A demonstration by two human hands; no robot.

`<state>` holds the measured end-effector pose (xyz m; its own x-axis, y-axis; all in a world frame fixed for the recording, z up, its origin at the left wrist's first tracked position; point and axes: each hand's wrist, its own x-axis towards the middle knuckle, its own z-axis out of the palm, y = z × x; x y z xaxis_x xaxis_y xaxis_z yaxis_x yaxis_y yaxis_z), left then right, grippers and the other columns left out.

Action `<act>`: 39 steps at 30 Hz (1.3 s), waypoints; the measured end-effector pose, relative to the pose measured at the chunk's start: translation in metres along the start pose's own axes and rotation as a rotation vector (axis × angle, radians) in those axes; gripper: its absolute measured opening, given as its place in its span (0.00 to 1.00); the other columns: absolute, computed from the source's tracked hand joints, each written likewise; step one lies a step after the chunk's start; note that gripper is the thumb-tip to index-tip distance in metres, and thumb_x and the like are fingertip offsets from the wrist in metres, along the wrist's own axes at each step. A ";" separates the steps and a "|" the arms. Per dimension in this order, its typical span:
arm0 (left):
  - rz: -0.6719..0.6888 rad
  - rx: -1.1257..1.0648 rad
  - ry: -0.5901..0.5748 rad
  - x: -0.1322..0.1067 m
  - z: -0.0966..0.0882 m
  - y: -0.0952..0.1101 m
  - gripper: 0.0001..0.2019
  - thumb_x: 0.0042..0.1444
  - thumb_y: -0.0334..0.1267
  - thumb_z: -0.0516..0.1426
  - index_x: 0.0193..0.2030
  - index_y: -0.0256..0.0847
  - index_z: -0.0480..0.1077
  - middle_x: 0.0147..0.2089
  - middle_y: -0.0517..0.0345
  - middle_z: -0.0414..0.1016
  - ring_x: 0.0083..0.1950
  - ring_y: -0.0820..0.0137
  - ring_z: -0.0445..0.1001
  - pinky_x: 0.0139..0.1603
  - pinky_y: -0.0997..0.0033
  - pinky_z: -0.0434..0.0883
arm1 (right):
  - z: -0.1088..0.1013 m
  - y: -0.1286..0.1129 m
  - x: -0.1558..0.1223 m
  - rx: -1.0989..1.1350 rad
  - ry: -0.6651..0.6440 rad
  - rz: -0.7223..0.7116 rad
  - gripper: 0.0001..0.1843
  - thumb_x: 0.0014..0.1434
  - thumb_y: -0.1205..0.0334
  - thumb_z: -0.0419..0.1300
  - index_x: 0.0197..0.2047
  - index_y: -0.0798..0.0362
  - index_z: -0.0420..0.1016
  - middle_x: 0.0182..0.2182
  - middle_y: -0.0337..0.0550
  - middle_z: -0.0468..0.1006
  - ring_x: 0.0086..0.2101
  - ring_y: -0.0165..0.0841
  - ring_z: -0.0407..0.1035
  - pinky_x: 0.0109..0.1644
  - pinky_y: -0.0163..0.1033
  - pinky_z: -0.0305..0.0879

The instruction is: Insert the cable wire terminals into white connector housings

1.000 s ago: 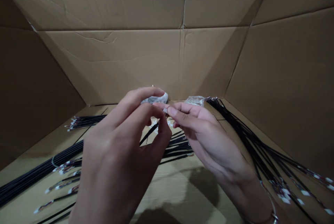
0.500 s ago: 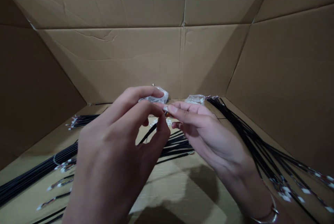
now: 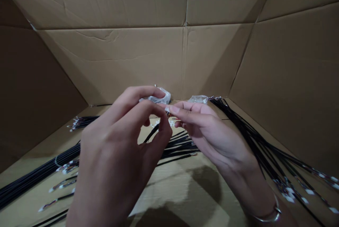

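My left hand [image 3: 116, 149] is raised in the middle, its thumb and fingers pinched on the end of a thin black cable [image 3: 151, 134] that runs down behind the thumb. My right hand [image 3: 209, 131] meets it fingertip to fingertip, pinching a small white connector [image 3: 167, 109] at the cable's end. A metal bangle [image 3: 267, 216] circles the right wrist. Both hands hover above the floor of a large cardboard box [image 3: 174, 191].
Bundles of black cables with white connectors lie on the box floor: a long one at the left [image 3: 37, 177], a short one at the back left [image 3: 82, 123], a fan under the hands [image 3: 182, 147], a long one along the right wall [image 3: 265, 149]. Two small clear plastic bags [image 3: 159, 98] [image 3: 198, 99] sit at the back.
Both hands have stayed together at the cable end; the left hand has drifted slightly left and up, and the fingers have shifted a little on the connector.
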<state>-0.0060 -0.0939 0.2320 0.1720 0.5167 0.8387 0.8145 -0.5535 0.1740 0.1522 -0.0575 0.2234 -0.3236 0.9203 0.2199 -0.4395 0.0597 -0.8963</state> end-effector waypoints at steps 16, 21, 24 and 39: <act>0.109 0.160 0.080 -0.001 0.009 0.004 0.05 0.67 0.32 0.58 0.39 0.44 0.73 0.55 0.63 0.83 0.38 0.71 0.81 0.35 0.70 0.68 | 0.007 -0.005 -0.008 -0.345 0.165 -0.188 0.05 0.66 0.62 0.70 0.38 0.53 0.86 0.50 0.46 0.89 0.53 0.37 0.81 0.59 0.41 0.74; 0.004 0.064 0.054 0.000 0.011 0.006 0.05 0.68 0.34 0.59 0.41 0.49 0.74 0.57 0.66 0.81 0.46 0.69 0.82 0.46 0.70 0.74 | 0.001 -0.006 -0.006 -0.256 0.132 -0.190 0.07 0.64 0.59 0.72 0.44 0.52 0.87 0.50 0.45 0.89 0.53 0.38 0.81 0.60 0.43 0.73; -0.046 -0.072 0.026 0.003 0.011 0.004 0.04 0.66 0.37 0.62 0.39 0.51 0.76 0.55 0.68 0.82 0.40 0.71 0.80 0.43 0.69 0.75 | -0.004 -0.007 -0.004 -0.159 0.086 -0.151 0.04 0.65 0.61 0.71 0.39 0.52 0.87 0.49 0.45 0.90 0.53 0.37 0.81 0.63 0.42 0.71; -0.147 -0.471 -0.124 0.015 0.001 -0.008 0.07 0.64 0.35 0.64 0.35 0.49 0.82 0.50 0.61 0.85 0.49 0.65 0.84 0.33 0.72 0.75 | -0.003 -0.010 -0.007 -0.058 0.030 -0.116 0.05 0.64 0.61 0.71 0.35 0.51 0.85 0.45 0.44 0.89 0.51 0.36 0.80 0.64 0.41 0.69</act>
<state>-0.0098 -0.0815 0.2424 0.1624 0.6689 0.7254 0.5015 -0.6891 0.5231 0.1610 -0.0632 0.2299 -0.2477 0.9172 0.3122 -0.4231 0.1875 -0.8865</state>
